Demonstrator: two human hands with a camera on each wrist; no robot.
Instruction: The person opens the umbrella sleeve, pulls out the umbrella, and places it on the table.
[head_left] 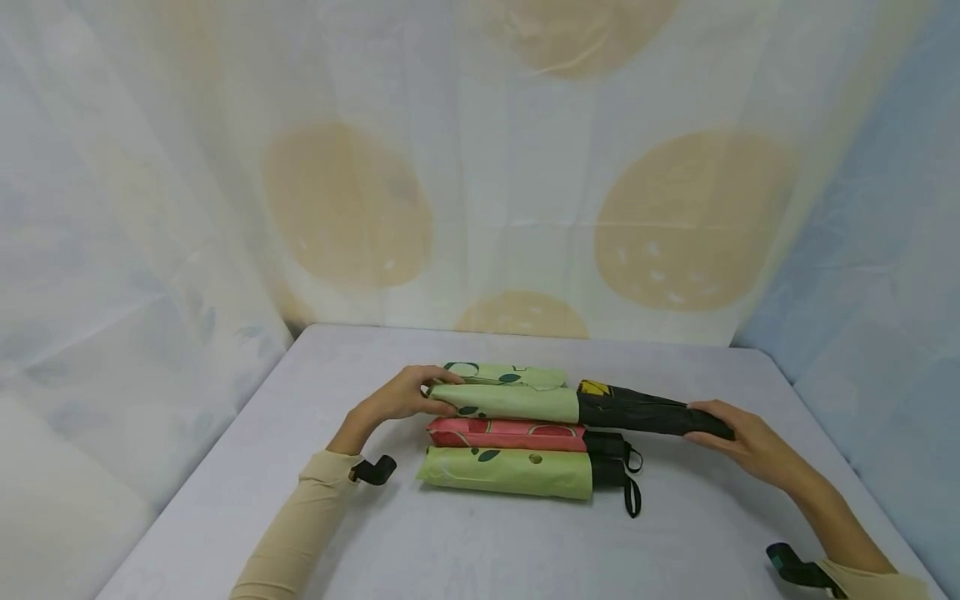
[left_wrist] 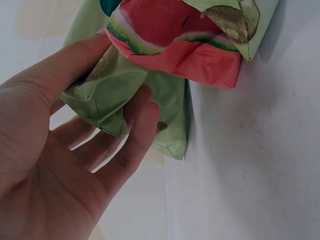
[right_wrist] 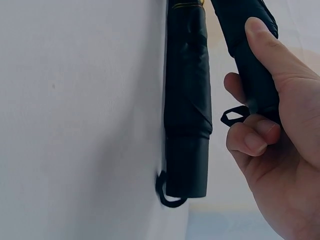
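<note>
Plainly, both hands [head_left: 405, 394] [head_left: 750, 446] clasp an unlabelled green-sleeved black umbrella [head_left: 570, 404], ends gripped.

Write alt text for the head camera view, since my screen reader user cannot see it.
Two hands hold one folded umbrella by its ends above a grey table: the left hand grips the green sleeve end, the right hand the black end. Beside it lie a green sleeve, a pink folded umbrella and a green one, before a spotted curtain.

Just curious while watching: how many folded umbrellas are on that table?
4. One green-sleeved umbrella is held at both ends by the left hand and right hand; another green one lies behind, a pink one and front green one before it.
</note>
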